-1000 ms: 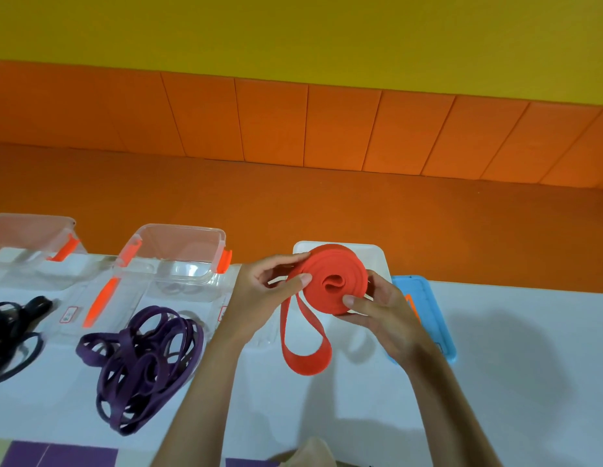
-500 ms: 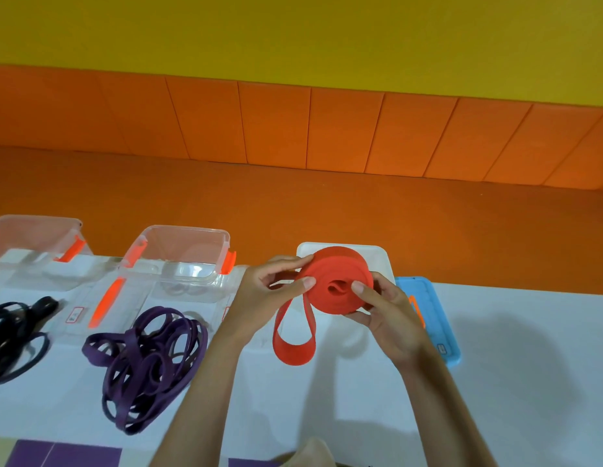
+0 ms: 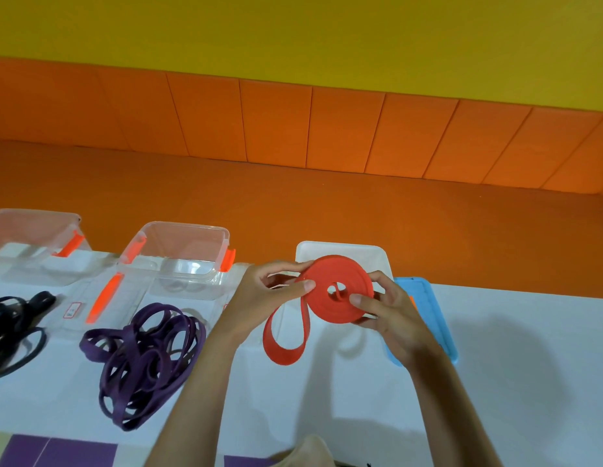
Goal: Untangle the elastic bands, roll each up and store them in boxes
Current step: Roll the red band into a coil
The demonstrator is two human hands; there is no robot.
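Nearest, on the left of the white table [image 3: 512, 382], lies a tangled purple band [image 3: 148, 365], with a black band [image 3: 33, 303] heaped at the far left edge. Both forearms reach up from the bottom toward the middle.

A red band [image 3: 347, 279] is held above the table between both hands, mostly wound into a flat coil. The coil's broad face is tilted up toward the camera, so its winding axis points roughly at the viewer. The unrolled tail hangs from the coil's left edge as a narrow loop [image 3: 283, 353], long axis near vertical, its bottom leaning slightly left (whether it touches the table I cannot tell).

The left hand [image 3: 259, 294] pinches the coil's left rim, thumb on the face, fingers curled behind the top. The right hand [image 3: 391, 318] grips the right side, thumb pressed beside the centre hole.

Behind the coil sits a white box [image 3: 340, 247], with a blue lid [image 3: 428, 305] just right. Two clear boxes [image 3: 185, 225] stand further left.
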